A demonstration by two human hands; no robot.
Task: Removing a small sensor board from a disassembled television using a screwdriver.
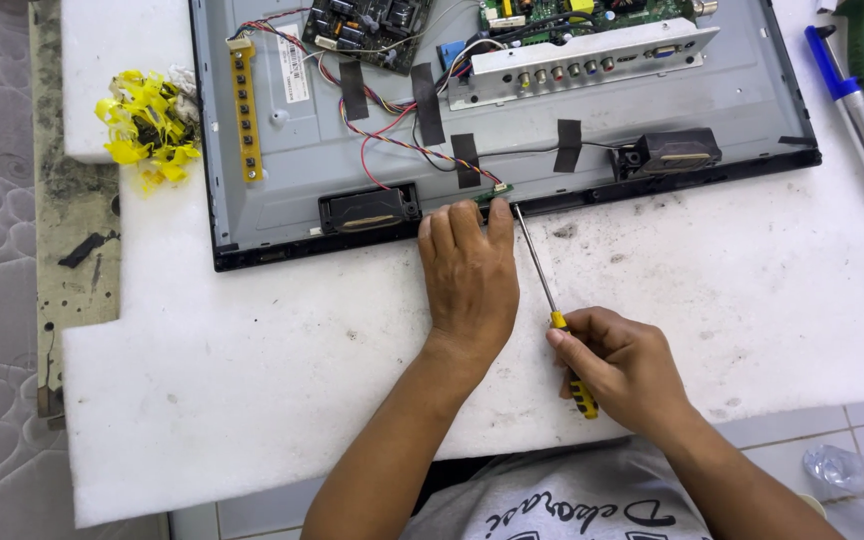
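Steadying the small board (493, 190) at the television (492, 130) edge, our left hand (470, 275) fingers flat | right hand (624, 365) gripping screwdriver (552, 310), tip there | back cover off, boards remain.

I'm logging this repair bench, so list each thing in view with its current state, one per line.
Television panel: lying face down, back cover off, boards exposed.
Wire bundle: taped down with black strips.
Screwdriver: gripped by its handle, tip at the panel's lower edge.
Left hand: flat on the foam, fingertips on the panel edge.
Right hand: closed around the screwdriver handle.
Yellow tape wad: crumpled, beside the panel.
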